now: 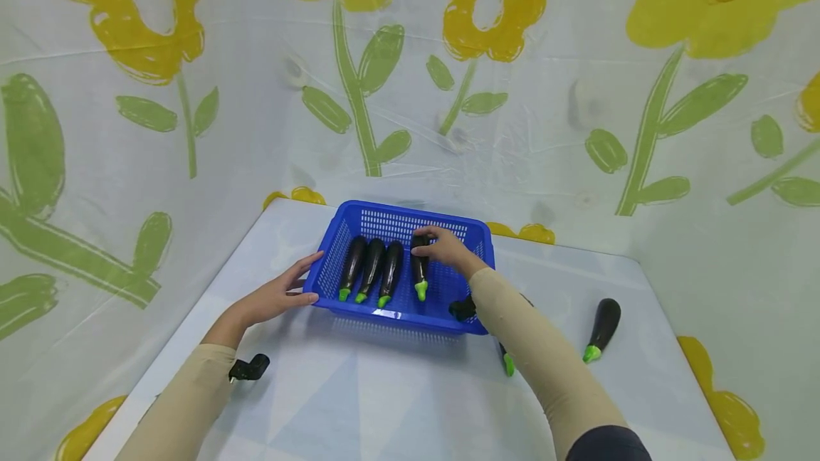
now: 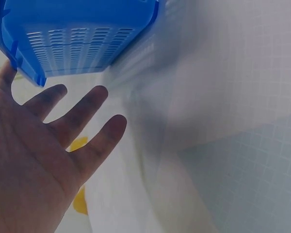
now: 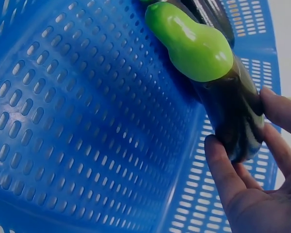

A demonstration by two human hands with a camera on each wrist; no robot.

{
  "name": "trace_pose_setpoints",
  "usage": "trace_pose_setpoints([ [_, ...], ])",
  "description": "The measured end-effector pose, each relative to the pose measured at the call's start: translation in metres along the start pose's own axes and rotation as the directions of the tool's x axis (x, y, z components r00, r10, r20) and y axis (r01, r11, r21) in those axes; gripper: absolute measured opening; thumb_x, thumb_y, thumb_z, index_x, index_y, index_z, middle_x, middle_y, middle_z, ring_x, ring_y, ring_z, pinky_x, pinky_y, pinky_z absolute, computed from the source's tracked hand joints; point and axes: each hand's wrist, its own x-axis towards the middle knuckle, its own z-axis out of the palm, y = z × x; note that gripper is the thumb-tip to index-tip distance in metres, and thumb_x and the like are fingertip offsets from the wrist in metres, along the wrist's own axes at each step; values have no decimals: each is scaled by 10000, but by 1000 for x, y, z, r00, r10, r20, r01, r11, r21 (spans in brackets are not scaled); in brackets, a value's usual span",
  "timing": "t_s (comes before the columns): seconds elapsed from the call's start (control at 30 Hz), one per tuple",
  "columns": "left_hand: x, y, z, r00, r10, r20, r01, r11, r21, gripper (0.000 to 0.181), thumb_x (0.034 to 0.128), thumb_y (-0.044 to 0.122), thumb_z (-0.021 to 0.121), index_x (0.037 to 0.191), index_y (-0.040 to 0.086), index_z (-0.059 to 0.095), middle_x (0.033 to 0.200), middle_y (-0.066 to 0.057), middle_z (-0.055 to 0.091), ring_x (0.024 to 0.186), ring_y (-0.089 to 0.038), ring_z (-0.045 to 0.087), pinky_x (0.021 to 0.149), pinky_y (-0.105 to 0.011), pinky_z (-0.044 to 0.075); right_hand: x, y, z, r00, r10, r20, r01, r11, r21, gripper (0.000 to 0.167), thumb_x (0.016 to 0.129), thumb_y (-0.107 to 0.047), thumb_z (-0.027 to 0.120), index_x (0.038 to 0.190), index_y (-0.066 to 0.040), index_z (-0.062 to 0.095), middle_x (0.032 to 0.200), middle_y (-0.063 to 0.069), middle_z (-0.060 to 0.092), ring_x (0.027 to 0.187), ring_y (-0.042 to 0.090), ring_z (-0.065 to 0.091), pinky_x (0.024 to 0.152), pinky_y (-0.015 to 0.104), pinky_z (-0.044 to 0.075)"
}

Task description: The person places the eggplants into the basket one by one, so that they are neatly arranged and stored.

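A blue plastic basket point(image 1: 397, 316) with slotted walls stands on the table. Three dark eggplants point(image 1: 371, 270) with green caps lie side by side in its left half. To their right, inside the basket, my right hand point(image 1: 448, 249) grips another eggplant point(image 1: 419, 269) by its dark end, green cap toward me. In the right wrist view, thumb and fingers surround that eggplant's dark end point(image 3: 228, 107). My left hand point(image 1: 269, 301) touches the basket's left rim, its fingers spread and fairly straight in the left wrist view.
One eggplant point(image 1: 605, 322) lies on the table to the right. Another point(image 1: 509, 365) is mostly hidden under my right forearm. Small black devices sit at my left wrist point(image 1: 250, 368) and right wrist point(image 1: 463, 308). Flower-printed curtains point(image 1: 544, 126) enclose the white table point(image 1: 320, 390).
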Motion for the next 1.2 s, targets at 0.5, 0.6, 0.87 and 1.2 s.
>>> trace_pose_setpoints([
  [0.5,4,6,1,1000,2,5,-2,1000,-7,835,1000,356,651,1637,347,111,1693,-192,54,1455,-557,255,1110,-675,343,5,7,12,1000,5,2,-5,992,-127,510,928,-154,754,1409,-88,599,1480,190,517,1280,343,559,1095,484,446],
  [0.6,5,6,2,1000,2,7,-2,1000,-12,833,1001,355,649,1637,347,111,1692,-193,56,1455,-556,257,1111,-677,341,5,7,13,1000,7,16,-4,989,-148,519,923,-147,755,1410,-70,593,1500,197,500,1379,364,470,1140,500,393],
  [0.87,4,5,2,1000,-1,6,1,1000,-12,835,1001,343,648,1639,341,108,1687,-209,58,1453,-567,250,1101,-686,346,4,7,13,999,8,43,-1,986,-165,538,927,-110,742,1437,-79,576,1530,169,483,1438,358,406,1178,504,340],
  [1.2,1,1,1,1000,-23,-4,23,1000,0,848,993,369,657,1637,349,106,1689,-204,59,1453,-559,259,1099,-685,351,1,0,9,999,9,43,-1,981,-193,510,950,-74,696,1443,-140,586,1560,145,453,1462,379,366,1181,562,312],
])
